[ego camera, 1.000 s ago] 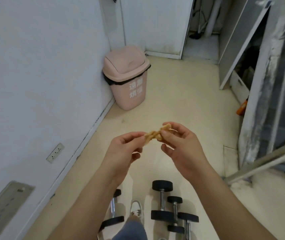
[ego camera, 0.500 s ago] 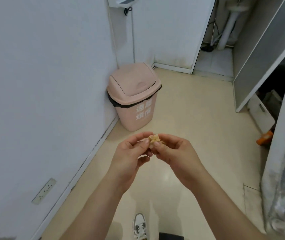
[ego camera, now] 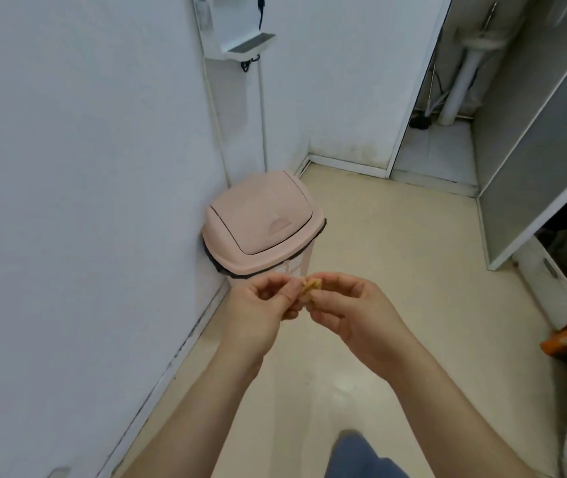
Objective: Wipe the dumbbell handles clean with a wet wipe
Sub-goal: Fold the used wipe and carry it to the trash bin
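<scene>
Nearer the pink bin [ego camera: 261, 225] than a moment ago, wet wipe [ego camera: 311, 286]: small crumpled wad, pinched between the fingertips of left hand [ego camera: 261, 305] and right hand [ego camera: 354, 312] just before the bin; likely light, soft, damp, best gripped at its bunched middle.

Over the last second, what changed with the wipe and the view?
The wipe, stretched between the left hand and right hand a second ago, is now bunched into a small wad. The view has advanced toward the pink bin, and the dumbbells have dropped out of frame. Unchanged: both hands pinch the wipe; bin lid shut.
</scene>
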